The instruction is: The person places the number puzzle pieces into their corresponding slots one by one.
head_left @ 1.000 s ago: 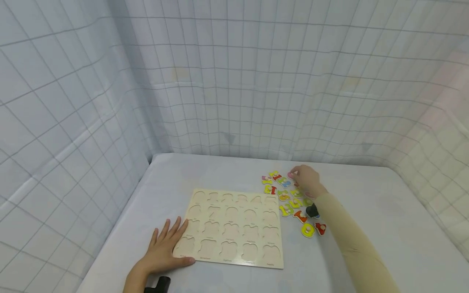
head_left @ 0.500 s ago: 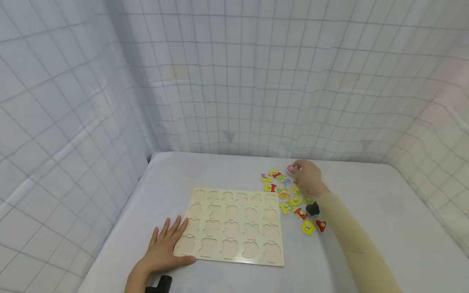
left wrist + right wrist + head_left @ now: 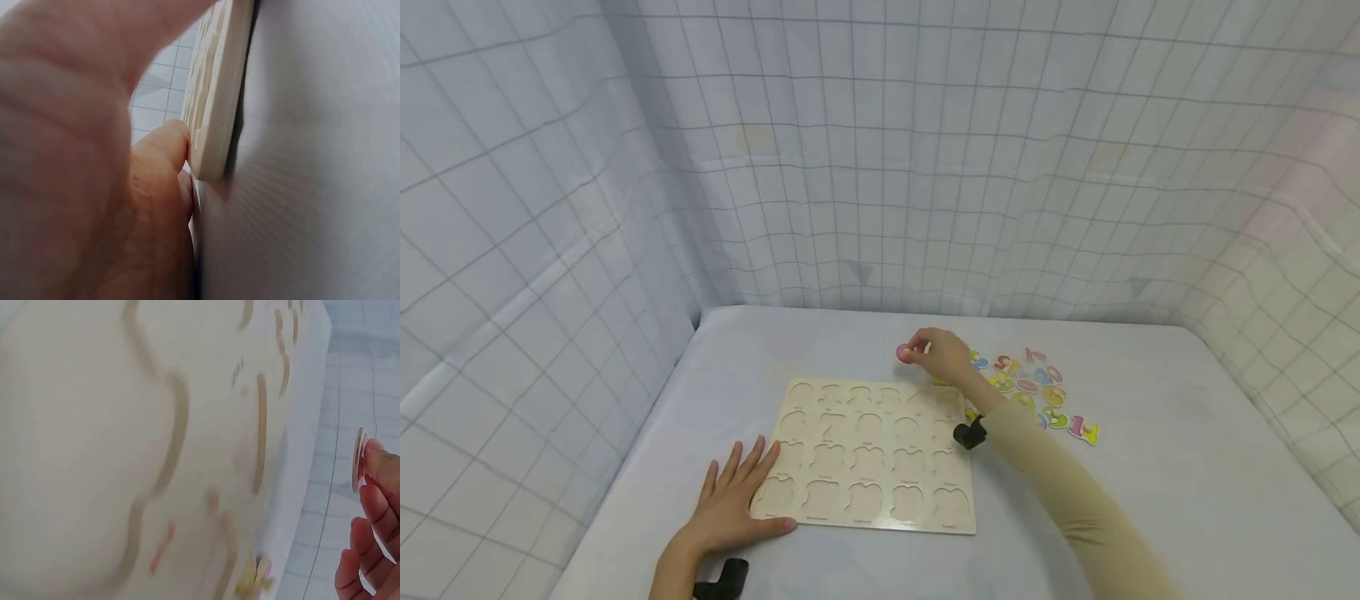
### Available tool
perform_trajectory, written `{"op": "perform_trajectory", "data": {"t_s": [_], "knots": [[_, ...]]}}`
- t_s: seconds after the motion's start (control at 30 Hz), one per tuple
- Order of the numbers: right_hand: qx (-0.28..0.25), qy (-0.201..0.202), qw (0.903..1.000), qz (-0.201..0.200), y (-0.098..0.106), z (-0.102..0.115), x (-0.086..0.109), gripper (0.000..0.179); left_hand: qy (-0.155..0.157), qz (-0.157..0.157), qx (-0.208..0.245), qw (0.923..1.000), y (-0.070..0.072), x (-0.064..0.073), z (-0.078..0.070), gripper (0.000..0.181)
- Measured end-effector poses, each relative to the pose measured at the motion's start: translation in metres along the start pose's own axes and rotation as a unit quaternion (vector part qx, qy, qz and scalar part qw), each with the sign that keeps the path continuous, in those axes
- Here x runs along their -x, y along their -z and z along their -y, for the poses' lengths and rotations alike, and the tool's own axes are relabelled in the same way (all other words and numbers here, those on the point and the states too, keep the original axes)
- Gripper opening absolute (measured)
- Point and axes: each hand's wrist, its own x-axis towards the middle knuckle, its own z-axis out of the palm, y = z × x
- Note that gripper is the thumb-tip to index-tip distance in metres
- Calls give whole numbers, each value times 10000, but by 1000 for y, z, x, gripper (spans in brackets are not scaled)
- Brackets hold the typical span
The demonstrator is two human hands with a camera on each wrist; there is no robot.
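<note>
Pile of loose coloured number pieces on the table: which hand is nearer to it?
Right. The right hand, pinching a pink piece, is just left of the number pieces; the left hand rests flat on the puzzle board at its near-left corner, far away.

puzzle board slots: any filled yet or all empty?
All empty. Every cutout visible on the puzzle board shows bare wood; the right hand holds a pink piece above the far edge.

Puzzle board [image 3: 865,454], centre frame: pale unfinished wood, matt, smooth-edged. Number pieces [image 3: 1037,392], right of centre: painted wood, bright, slightly glossy. Bench [image 3: 1150,467] covering: smooth matt cloth, faintly wrinkled.
</note>
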Motion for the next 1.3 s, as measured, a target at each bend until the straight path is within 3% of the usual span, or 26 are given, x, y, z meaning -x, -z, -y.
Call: {"op": "perform_trajectory", "data": {"t_s": [0.37, 0.57, 0.97, 1.13, 1.3], "knots": [[-229, 226, 9982, 513, -57, 64, -12, 18, -88, -103, -42, 9999, 0, 0, 0, 107], [-406, -12, 9959, 811, -79, 86, -14, 19, -206, -123, -29, 9997, -1, -2, -3, 107], [-197, -135, 9960, 859, -109, 110, -9, 20, -342, -167, 39, 9993, -5, -2, -6, 105], [-182, -217, 9968, 754, -116, 111, -7, 21, -601, -444, 218, 9970, -12, -1, 1, 103], [-135, -253, 9973, 672, -120, 111, -9, 20, -555, -430, 117, 9975, -15, -3, 6, 104]]}}
